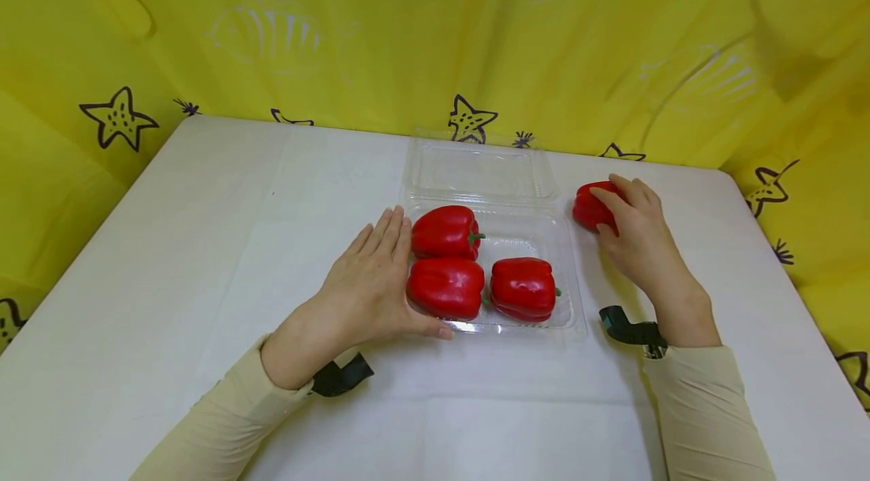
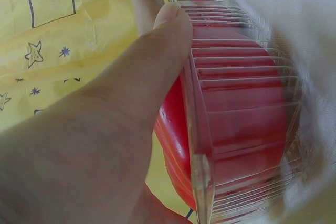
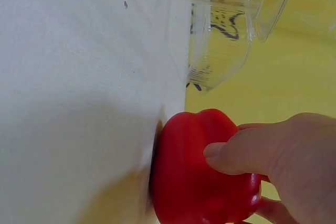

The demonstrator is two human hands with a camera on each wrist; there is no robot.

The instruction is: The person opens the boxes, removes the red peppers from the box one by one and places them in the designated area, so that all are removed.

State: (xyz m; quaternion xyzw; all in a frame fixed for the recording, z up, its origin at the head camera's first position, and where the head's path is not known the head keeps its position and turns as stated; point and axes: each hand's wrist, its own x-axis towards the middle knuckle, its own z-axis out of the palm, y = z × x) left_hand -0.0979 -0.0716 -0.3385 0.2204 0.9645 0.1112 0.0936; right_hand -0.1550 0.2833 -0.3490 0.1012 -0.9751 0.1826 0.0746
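A clear plastic clamshell container [image 1: 571, 269] stands on the white table with its lid [image 1: 482, 173] folded back. In its base lie three red bell peppers: one at the back left [image 1: 443, 230], one at the front left [image 1: 445, 288] and one at the front right [image 1: 523, 288]. My left hand [image 1: 363, 288] rests along the container's left side, fingers straight, thumb [image 2: 176, 22] along the front rim. To the right of the container, my right hand [image 1: 639, 232] grips another red bell pepper [image 3: 194, 166] on the table, thumb on its near side.
White cloth covers the table [image 1: 156, 277]. A yellow curtain [image 1: 381, 35] with starfish and fish drawings hangs behind and at both sides. Black wrist straps [image 1: 340, 375] show at both sleeves. The container's back right corner has no pepper in it.
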